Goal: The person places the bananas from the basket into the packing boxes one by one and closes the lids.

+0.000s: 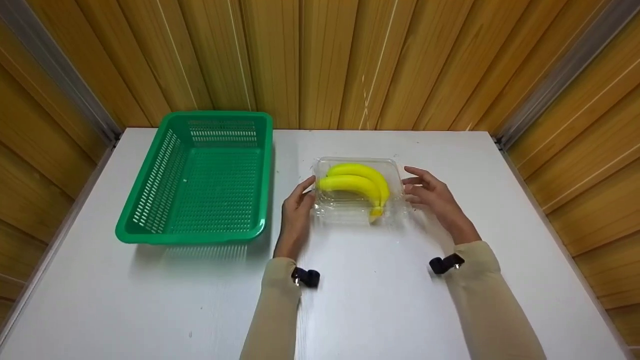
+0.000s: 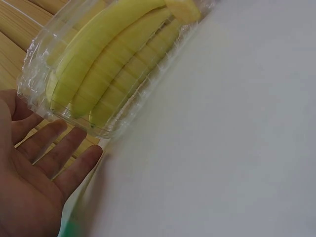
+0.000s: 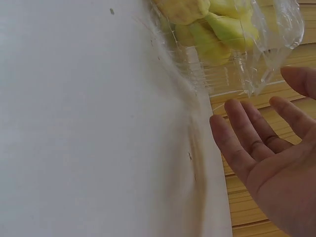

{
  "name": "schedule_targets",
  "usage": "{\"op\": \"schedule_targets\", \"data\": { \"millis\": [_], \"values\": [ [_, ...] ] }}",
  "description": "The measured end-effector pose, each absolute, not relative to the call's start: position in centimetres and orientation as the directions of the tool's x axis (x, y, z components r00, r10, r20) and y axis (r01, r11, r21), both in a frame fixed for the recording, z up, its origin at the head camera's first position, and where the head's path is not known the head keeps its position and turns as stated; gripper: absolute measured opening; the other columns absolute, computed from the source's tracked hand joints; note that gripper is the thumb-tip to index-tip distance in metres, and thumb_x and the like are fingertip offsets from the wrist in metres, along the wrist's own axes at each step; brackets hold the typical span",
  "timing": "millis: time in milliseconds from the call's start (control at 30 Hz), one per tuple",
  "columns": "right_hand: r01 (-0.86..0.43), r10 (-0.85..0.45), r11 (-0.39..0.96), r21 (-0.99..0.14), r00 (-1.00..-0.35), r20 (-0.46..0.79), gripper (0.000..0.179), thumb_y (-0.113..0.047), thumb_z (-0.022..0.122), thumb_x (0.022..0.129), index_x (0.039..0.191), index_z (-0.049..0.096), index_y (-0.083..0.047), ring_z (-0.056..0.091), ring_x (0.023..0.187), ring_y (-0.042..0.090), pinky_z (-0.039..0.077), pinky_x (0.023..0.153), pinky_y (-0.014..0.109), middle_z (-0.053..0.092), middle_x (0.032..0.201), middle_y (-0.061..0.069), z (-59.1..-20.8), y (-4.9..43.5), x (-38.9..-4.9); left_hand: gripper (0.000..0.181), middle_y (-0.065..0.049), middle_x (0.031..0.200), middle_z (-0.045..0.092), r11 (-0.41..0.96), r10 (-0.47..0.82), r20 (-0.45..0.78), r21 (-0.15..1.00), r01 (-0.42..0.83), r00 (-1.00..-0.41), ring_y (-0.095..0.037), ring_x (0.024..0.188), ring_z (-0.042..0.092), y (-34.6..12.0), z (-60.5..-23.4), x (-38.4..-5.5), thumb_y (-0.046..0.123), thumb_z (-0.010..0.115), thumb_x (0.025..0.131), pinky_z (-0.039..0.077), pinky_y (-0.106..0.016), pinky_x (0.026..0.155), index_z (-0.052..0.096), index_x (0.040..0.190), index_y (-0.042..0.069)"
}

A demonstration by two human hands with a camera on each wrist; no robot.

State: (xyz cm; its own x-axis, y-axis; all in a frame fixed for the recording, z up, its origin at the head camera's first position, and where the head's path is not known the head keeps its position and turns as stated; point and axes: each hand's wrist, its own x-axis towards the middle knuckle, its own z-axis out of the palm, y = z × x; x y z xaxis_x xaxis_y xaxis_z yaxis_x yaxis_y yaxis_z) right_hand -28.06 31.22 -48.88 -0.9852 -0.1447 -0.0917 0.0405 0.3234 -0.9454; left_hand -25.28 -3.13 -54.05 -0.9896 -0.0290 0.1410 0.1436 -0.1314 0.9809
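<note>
A clear plastic clamshell container (image 1: 345, 215) sits on the white table with a bunch of yellow bananas (image 1: 350, 183) inside, their stem end toward the near right. At its left side is my left hand (image 1: 297, 212), fingertips right at the wall. In the left wrist view those fingers (image 2: 74, 170) are extended and spread along the container's end. My right hand (image 1: 434, 197) is by the right side, its fingers loosely extended. The right wrist view shows a small gap between these fingertips (image 3: 232, 108) and the plastic near the stems.
A green plastic basket (image 1: 262, 175) with slotted walls stands on the table (image 1: 370, 310) to the left of my left hand. Wood-patterned panels (image 1: 320, 65) rise behind the table and along both sides.
</note>
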Motion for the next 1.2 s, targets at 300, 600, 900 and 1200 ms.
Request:
{"op": "schedule_targets", "data": {
  "millis": [300, 600, 900, 1200],
  "values": [
    [0.034, -0.234, 0.251, -0.967, -0.968, -0.094, 0.062, -0.022, 0.067, 0.106, 0.162, 0.043, -0.006, 0.067, 0.104, 0.025, 0.061, 0.091, 0.040, 0.061, 0.120, 0.014, -49.3, 32.0, -26.5, 0.043, -0.015, 0.139, 0.068, -0.096, -0.036, 0.153, 0.983, 0.156, -0.988, -0.033, 0.125, 0.066, -3.2, -54.2, -25.3, 0.013, 0.052, 0.109, 0.052, -0.052, 0.104, 0.060, 0.152, 0.011],
    [0.082, -0.286, 0.165, -0.983, -0.950, -0.127, 0.070, -0.015, 0.070, 0.103, 0.165, 0.038, -0.014, 0.070, 0.093, 0.028, 0.061, 0.092, 0.048, 0.062, 0.116, 0.016, -49.9, 31.7, -25.6, 0.043, -0.013, 0.139, 0.068, -0.089, -0.032, 0.134, 0.987, 0.136, -0.991, -0.032, 0.125, 0.066, -3.2, -54.1, -25.2, 0.015, 0.051, 0.110, 0.053, -0.050, 0.102, 0.059, 0.152, 0.013],
    [0.084, -0.268, 0.141, -0.986, -0.956, -0.120, 0.074, -0.007, 0.069, 0.101, 0.167, 0.037, -0.019, 0.072, 0.088, 0.029, 0.063, 0.086, 0.050, 0.058, 0.114, 0.017, -50.4, 31.3, -25.0, 0.043, -0.014, 0.140, 0.067, -0.076, -0.027, 0.149, 0.986, 0.150, -0.989, -0.034, 0.126, 0.065, -3.2, -54.1, -25.2, 0.014, 0.051, 0.110, 0.053, -0.050, 0.103, 0.059, 0.153, 0.011],
    [0.103, -0.279, 0.124, -0.987, -0.951, -0.134, 0.074, -0.008, 0.068, 0.102, 0.167, 0.035, -0.018, 0.072, 0.074, 0.028, 0.065, 0.075, 0.047, 0.064, 0.095, 0.010, -50.5, 30.7, -24.8, 0.043, -0.016, 0.136, 0.070, -0.096, -0.035, 0.166, 0.981, 0.169, -0.986, -0.037, 0.120, 0.068, -3.1, -54.2, -25.3, 0.010, 0.051, 0.109, 0.055, -0.050, 0.098, 0.058, 0.152, 0.007]
  ]
}}
